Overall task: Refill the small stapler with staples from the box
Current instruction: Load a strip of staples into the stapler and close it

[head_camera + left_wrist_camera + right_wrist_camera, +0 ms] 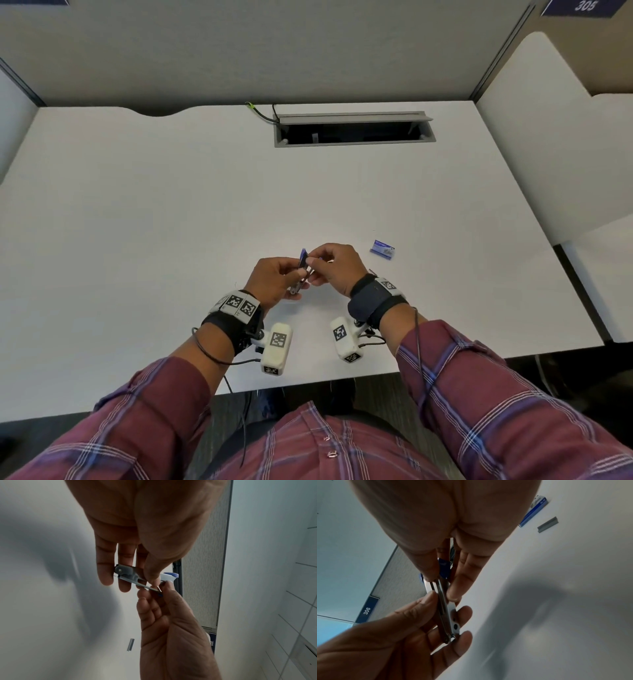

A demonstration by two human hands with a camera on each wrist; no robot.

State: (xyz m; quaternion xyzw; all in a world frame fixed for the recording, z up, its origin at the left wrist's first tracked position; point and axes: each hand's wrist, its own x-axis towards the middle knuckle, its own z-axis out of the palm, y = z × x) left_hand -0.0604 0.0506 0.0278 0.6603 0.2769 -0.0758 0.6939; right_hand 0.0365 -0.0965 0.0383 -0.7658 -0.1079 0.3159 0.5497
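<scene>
Nearest the body, both hands work together just above the front part of the white counter (137, 205), lifted clear of it so the stapler can be turned freely. The left hand (274, 279) cradles the small stapler (301, 274) with its fingers curled behind the metal base and the thumb pressing from the front, which steadies the hinge end low and leaves the top swung open. The right hand (334, 265) pinches at the stapler's upper end, thumb and forefinger closed on the thin metal rail by the blue tip; the right wrist view shows the rail parted from the white body, so I judge the channel is being held open or its pusher drawn back to take staples. Whether any staples already sit in the channel cannot be told. A short grey strip of staples (547, 524) lies loose on the counter just past the right hand, near enough to be picked up once the channel is ready; it is hidden behind the hand in the head view. A little farther out and to the right sits the small blue staple box (382, 249), well apart from the hands. Beyond that, at the back of the counter, is an open cable hatch (352, 132) with a cord running in
</scene>
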